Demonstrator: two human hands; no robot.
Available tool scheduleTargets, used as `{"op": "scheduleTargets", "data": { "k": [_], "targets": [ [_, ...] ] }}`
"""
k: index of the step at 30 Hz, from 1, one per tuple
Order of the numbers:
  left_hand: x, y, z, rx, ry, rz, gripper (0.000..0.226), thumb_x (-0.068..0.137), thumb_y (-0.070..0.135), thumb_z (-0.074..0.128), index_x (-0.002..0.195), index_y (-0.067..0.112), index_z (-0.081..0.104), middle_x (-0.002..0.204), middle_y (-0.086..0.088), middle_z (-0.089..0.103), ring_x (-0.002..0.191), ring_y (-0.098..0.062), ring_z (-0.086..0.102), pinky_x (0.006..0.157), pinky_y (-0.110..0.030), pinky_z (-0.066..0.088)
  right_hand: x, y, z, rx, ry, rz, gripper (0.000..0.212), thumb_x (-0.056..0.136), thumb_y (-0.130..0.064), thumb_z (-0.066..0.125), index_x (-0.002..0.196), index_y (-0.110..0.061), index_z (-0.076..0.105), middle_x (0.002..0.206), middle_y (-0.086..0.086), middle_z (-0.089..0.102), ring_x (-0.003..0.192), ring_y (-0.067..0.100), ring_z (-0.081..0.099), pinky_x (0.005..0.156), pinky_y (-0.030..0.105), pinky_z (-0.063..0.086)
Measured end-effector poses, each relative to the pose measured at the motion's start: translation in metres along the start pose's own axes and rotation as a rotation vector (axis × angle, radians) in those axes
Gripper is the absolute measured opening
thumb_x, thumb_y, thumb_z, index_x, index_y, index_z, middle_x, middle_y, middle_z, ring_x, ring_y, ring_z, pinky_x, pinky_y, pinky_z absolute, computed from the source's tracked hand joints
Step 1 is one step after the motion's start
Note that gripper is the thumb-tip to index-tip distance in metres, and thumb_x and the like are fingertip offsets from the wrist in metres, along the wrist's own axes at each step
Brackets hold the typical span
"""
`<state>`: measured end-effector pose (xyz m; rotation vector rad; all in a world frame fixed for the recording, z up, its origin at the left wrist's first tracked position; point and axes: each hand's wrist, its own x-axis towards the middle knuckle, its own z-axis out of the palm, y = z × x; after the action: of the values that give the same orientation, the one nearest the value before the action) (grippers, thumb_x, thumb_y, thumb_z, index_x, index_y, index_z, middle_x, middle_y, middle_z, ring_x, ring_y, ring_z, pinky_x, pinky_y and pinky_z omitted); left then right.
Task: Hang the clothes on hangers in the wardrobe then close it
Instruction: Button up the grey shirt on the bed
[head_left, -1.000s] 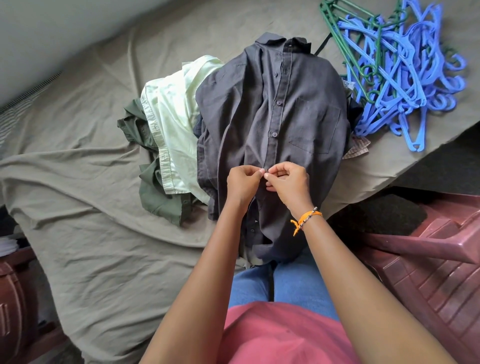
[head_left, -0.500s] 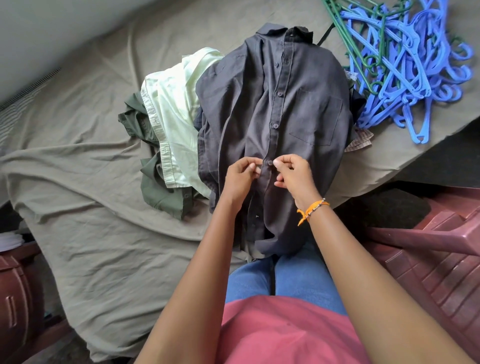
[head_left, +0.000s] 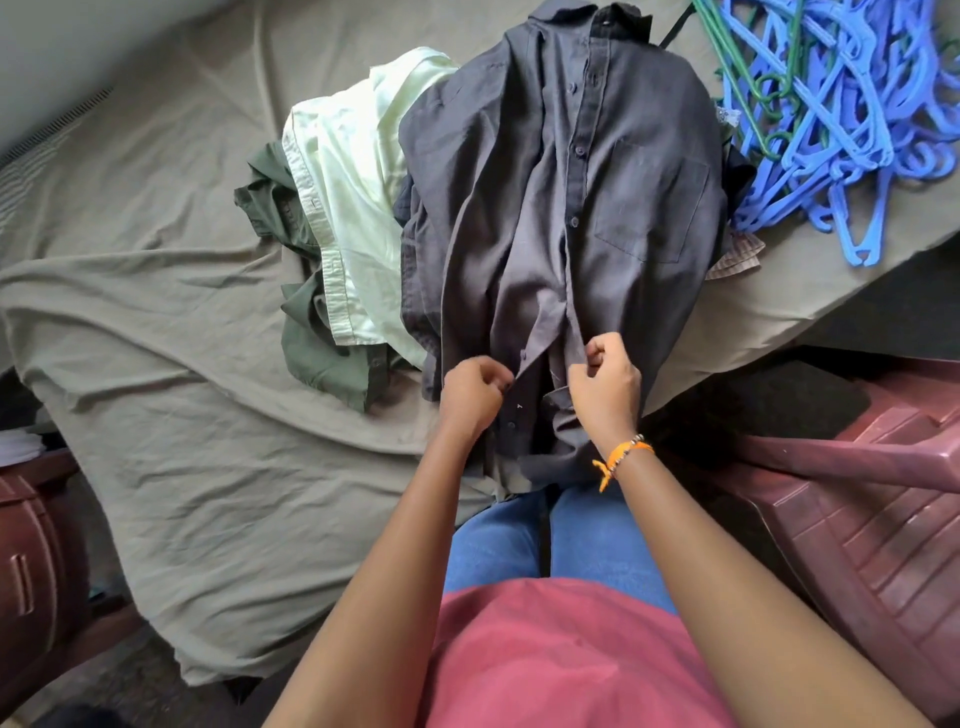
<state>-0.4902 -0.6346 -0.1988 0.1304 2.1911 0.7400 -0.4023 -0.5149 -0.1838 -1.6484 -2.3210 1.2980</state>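
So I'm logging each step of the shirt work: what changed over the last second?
The left hand and right hand, which pinched together at one button on the grey shirt, have drawn apart, each gripping one front edge, so the placket has parted near the hem. Upper buttons remain fastened. The pale green shirt, olive shirt and hangers lie unchanged on the bed.

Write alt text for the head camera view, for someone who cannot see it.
Both hands, left hand and right hand, pinch the open front edges of a dark grey shirt atop a clothes pile on a bed. Blue and green hangers lie at upper right.
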Motion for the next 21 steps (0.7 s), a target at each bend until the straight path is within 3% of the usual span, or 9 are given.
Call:
{"op": "scheduleTargets", "data": {
  "k": [2,3,7,9,12,17,21],
  "targets": [
    [-0.003,0.011,0.004,-0.103,0.226,0.073,0.018,0.084,0.001,0.058,0.096,0.011,0.067,0.092,-0.004,0.066,0.090,-0.018,0.061,0.085,-0.024,0.044,-0.005,0.014,-0.004,0.085,-0.001,-0.094,0.002,0.085,-0.007,0.059,0.087,-0.008,0.059,0.075,0.001,0.060,0.075,0.024,0.058,0.068,0.033,0.045],
    [-0.001,0.017,0.007,-0.136,0.249,0.112,0.017,0.085,0.003,0.059,0.100,0.011,0.065,0.092,-0.003,0.064,0.089,-0.018,0.060,0.084,-0.026,0.044,-0.007,0.017,-0.005,0.108,-0.002,-0.144,0.002,0.086,-0.007,0.060,0.085,-0.007,0.062,0.075,0.001,0.060,0.073,0.021,0.057,0.069,0.031,0.046],
    [0.007,0.027,0.016,-0.107,0.128,0.121,0.012,0.085,0.007,0.063,0.094,0.010,0.069,0.093,-0.004,0.067,0.089,-0.018,0.062,0.084,-0.028,0.048,-0.007,0.015,-0.008,0.120,0.036,-0.294,0.003,0.084,-0.003,0.066,0.083,-0.001,0.068,0.082,0.003,0.057,0.073,0.014,0.054,0.069,0.007,0.039],
    [0.007,0.030,0.019,-0.132,0.113,0.101,0.007,0.084,0.011,0.067,0.090,0.011,0.070,0.087,-0.001,0.069,0.086,-0.015,0.063,0.080,-0.023,0.047,-0.006,0.013,-0.008,0.127,-0.005,-0.240,0.004,0.083,-0.006,0.067,0.085,-0.002,0.069,0.080,0.003,0.062,0.072,0.012,0.056,0.069,0.008,0.041],
    [0.000,0.031,0.021,-0.252,0.118,0.026,0.007,0.078,0.016,0.075,0.079,0.015,0.068,0.070,0.007,0.064,0.066,-0.004,0.057,0.062,-0.009,0.040,-0.003,0.009,-0.008,0.224,-0.095,-0.079,0.008,0.080,-0.008,0.069,0.088,-0.011,0.069,0.077,-0.002,0.066,0.074,0.009,0.062,0.073,0.016,0.050],
    [-0.011,0.023,0.014,-0.483,0.094,-0.027,0.015,0.073,0.012,0.079,0.067,0.019,0.068,0.067,0.000,0.068,0.066,-0.010,0.061,0.068,-0.026,0.049,-0.010,0.002,-0.006,0.374,-0.201,0.032,0.018,0.079,-0.002,0.070,0.086,-0.018,0.065,0.080,0.001,0.067,0.077,0.010,0.065,0.070,0.017,0.051],
    [-0.020,0.021,0.010,-0.491,0.073,0.020,0.016,0.075,0.008,0.076,0.069,0.020,0.069,0.069,-0.002,0.070,0.068,-0.011,0.064,0.072,-0.028,0.052,-0.020,-0.005,-0.006,0.309,-0.099,-0.012,0.017,0.077,-0.004,0.073,0.082,-0.017,0.063,0.074,-0.004,0.065,0.067,0.000,0.063,0.062,0.009,0.050]
  ]
}}
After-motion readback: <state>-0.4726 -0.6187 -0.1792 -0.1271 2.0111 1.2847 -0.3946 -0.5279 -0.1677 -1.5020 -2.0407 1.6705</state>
